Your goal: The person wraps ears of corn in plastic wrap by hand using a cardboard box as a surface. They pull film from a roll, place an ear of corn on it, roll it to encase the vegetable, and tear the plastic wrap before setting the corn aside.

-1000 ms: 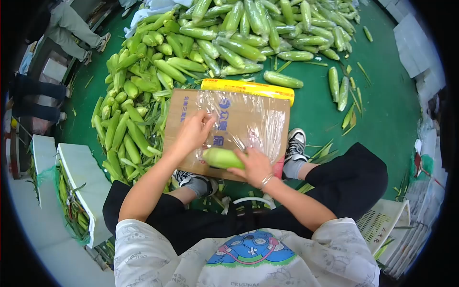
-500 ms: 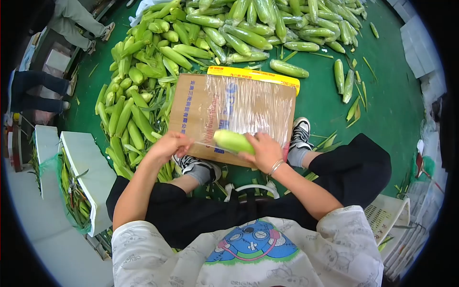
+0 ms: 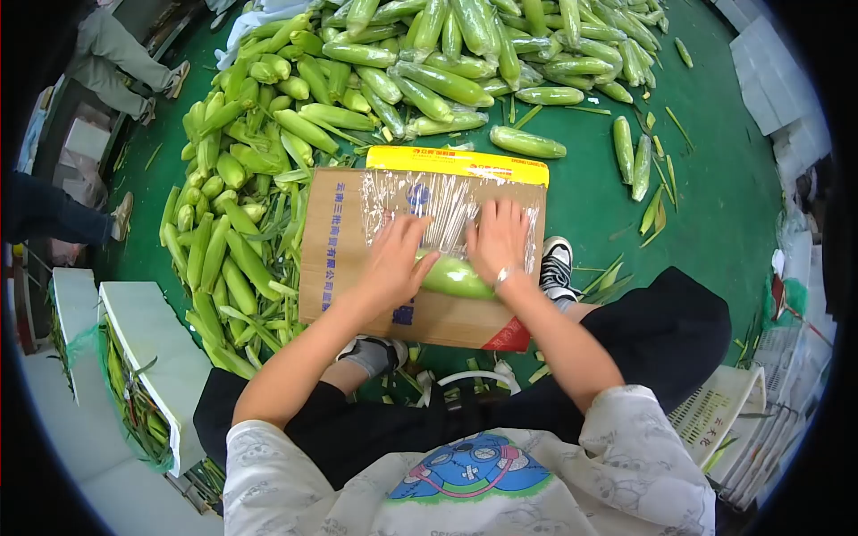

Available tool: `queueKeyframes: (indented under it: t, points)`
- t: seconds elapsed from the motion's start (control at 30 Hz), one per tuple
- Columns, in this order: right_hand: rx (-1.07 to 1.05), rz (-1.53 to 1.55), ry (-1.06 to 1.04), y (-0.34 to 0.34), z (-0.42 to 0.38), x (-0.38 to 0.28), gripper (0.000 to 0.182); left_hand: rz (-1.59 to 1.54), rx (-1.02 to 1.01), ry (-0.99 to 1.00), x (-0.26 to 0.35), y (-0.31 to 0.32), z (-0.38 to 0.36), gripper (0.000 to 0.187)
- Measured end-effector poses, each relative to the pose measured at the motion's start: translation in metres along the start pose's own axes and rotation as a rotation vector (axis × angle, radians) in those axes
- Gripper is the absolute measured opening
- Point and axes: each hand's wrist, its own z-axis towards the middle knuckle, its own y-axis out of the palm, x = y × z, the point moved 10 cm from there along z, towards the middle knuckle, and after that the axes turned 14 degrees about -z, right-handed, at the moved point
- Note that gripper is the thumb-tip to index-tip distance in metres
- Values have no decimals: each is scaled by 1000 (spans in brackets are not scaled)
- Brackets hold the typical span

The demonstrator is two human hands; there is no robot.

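Observation:
An ear of corn in its green husk (image 3: 454, 279) lies crosswise on the cardboard box (image 3: 357, 295) before me, at the near edge of a sheet of clear plastic film (image 3: 451, 201). My left hand (image 3: 398, 259) rests at the corn's left end, fingers reaching forward onto the film and thumb beside the husk. At the right end, my right hand (image 3: 499, 243) lies with its fingers stretched forward over the film, palm partly covering the corn. A yellow printed strip (image 3: 456, 163) runs along the box's far edge.
Unwrapped corn (image 3: 237, 250) is heaped left of the box. Beyond it lies a pile of film-wrapped corn (image 3: 447, 80). Loose husk leaves are scattered on the green floor (image 3: 715, 214). White foam boxes (image 3: 147, 357) stand left, a white crate (image 3: 724, 402) right. Another person's legs (image 3: 116, 54) show upper left.
The corn, held up by my right hand earlier, now lies on the film. My left hand has moved right and forward onto the box; my right hand has moved forward over the corn.

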Motion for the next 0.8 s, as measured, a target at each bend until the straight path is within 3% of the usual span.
queueKeyframes:
  t: [0.03,0.1,0.13,0.17,0.23,0.37,0.4,0.43,0.47,0.5,0.53,0.57,0.6,0.63,0.7,0.73,0.77,0.8]
  points:
    - [3,2,4,12,18,5,24,159,23,208,23,-7,0,55]
    - [23,257,-285,26,44,-18,18,133,-58,209,23,4,7,59]
    - [-279,487,-237,53,47,-22,25,235,-32,291,22,10,11,64]
    - [-275,483,-241,54,49,-23,25,334,-10,368,20,16,12,69]
    - [-777,838,-233,90,25,-41,40,334,-52,386,3,25,22,70]
    - [-770,879,-357,77,-23,-50,55,202,-148,327,10,41,-6,73]
    - [-733,679,-469,71,-32,-59,58,69,-101,281,11,45,-19,71]
    - [-682,479,-578,67,-40,-68,62,-19,-259,-38,-4,64,-43,70]
    - [-598,381,-601,67,-47,-73,67,-195,-649,-599,-22,93,-84,72]
    - [-595,391,-610,62,-54,-78,67,-740,-673,-841,-33,133,-137,63]
    - [-483,342,-604,48,-53,-79,67,-1280,-945,-1278,25,132,-184,65]
    - [-376,287,-604,36,-53,-78,68,-1240,-1328,-1235,37,135,-226,69]
    - [-392,337,-558,37,-51,-75,66,-967,-1669,-1094,16,146,-278,70]
    - [-383,340,-569,39,-50,-74,66,-718,-1846,-823,18,141,-287,72]
    - [-270,581,-558,24,-48,-72,53,-410,-1293,-463,-9,118,-233,73]
    - [-265,594,-602,19,-53,-76,53,-370,-1122,-627,-29,96,-215,70]
    - [-352,759,-409,13,-51,-71,44,-337,-927,-797,-33,56,-188,67]
    - [-461,912,-217,19,-57,-73,35,-411,-699,-718,-22,20,-158,61]
